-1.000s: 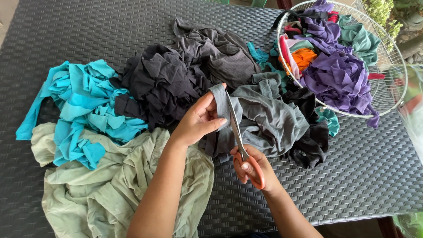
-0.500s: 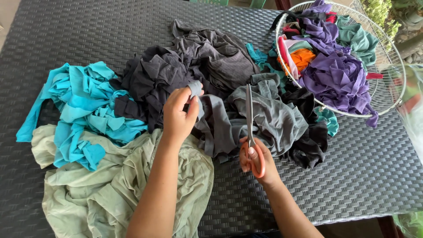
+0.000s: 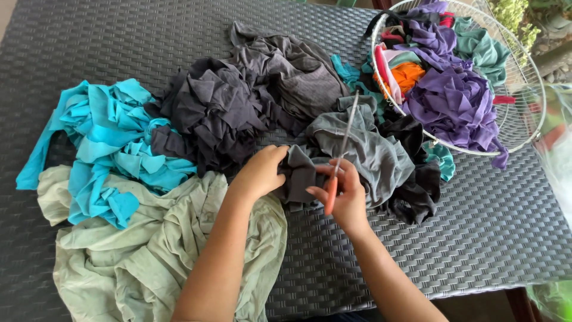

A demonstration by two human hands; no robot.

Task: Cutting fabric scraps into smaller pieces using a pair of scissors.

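My right hand point(image 3: 344, 194) is closed round the orange handles of the scissors point(image 3: 341, 152), whose blades are shut and point up and away from me across the grey cloth point(image 3: 369, 152). That cloth lies bunched in the middle of the table point(image 3: 494, 226), just ahead of both my hands. My left hand point(image 3: 262, 173) is curled over its near edge, fingers pinching a dark fold that sits between my two hands; my right fingertips touch that same fold from the other side.

Just beside the grey cloth on the right, partly under it, is a black piece point(image 3: 417, 185), with a bit of teal point(image 3: 442, 160) showing past it. Behind the grey cloth lies a heap of dark grey scraps point(image 3: 214, 110) and, further back, a crumpled charcoal garment point(image 3: 292, 71).

To my left a turquoise pile point(image 3: 113, 143) spreads over the table, and nearer me a pale green sheet point(image 3: 143, 250) lies under my left forearm.

At the far right corner a round wire basket point(image 3: 533, 77) rests on the table, holding purple cloth point(image 3: 453, 101), an orange piece point(image 3: 408, 76), some green point(image 3: 482, 48) and bits of red and pink. Its rim is near the grey cloth; I cannot tell whether they touch.
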